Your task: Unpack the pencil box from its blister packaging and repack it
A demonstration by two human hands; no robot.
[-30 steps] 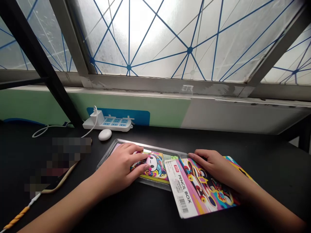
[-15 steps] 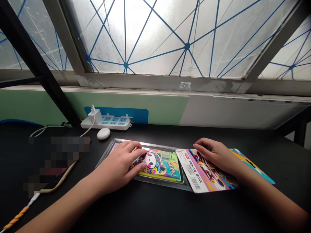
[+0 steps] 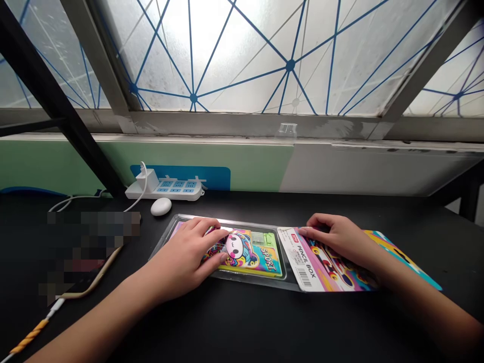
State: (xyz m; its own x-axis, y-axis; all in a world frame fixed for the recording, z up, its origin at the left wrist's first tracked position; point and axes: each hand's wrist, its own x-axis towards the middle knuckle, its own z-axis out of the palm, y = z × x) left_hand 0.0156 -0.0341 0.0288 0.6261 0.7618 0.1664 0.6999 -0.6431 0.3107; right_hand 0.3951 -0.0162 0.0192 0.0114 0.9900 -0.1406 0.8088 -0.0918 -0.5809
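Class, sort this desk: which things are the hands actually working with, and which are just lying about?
Working with: left hand on the pencil box in its clear plastic tray; right hand on the printed PENCIL BOX card.
Lying about: power strip, white charger, white oval object, orange-braided cable.

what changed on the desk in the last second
The right hand slid the colourful printed PENCIL BOX card rightward, turning it nearly square to the clear plastic tray. The left hand stayed resting on the cartoon-printed pencil box in the tray.
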